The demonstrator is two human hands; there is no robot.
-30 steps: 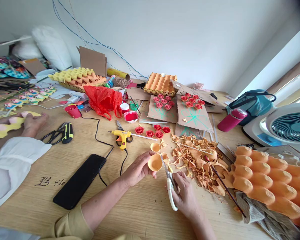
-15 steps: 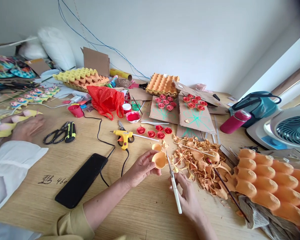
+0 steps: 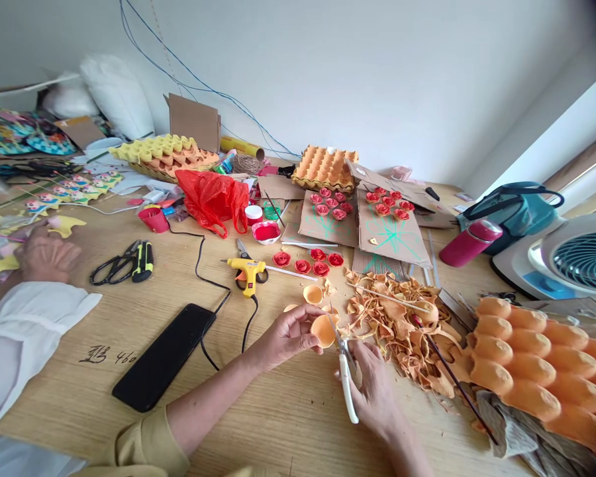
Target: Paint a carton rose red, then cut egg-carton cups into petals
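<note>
My left hand (image 3: 291,338) pinches an orange egg-carton cup (image 3: 324,330) by its edge, with the hollow side facing me. My right hand (image 3: 372,387) grips white-handled scissors (image 3: 346,384). Their blades point up and are at the right rim of the cup. Just beyond the left hand another cut cup (image 3: 312,294) lies on the table, and parts of others show behind my fingers. To the right is a heap of orange carton scraps (image 3: 402,331).
A yellow glue gun (image 3: 249,275), black phone (image 3: 163,358) and red paper roses (image 3: 302,266) lie ahead and left. Uncut orange egg tray (image 3: 541,358), pink bottle (image 3: 469,244) and white fan (image 3: 566,258) stand right. A co-worker's hand (image 3: 49,255) is at far left.
My left hand has moved slightly right and down with the cup. The scissors' blades have swung left onto the cup's rim. The co-worker's hand at left has shifted.
</note>
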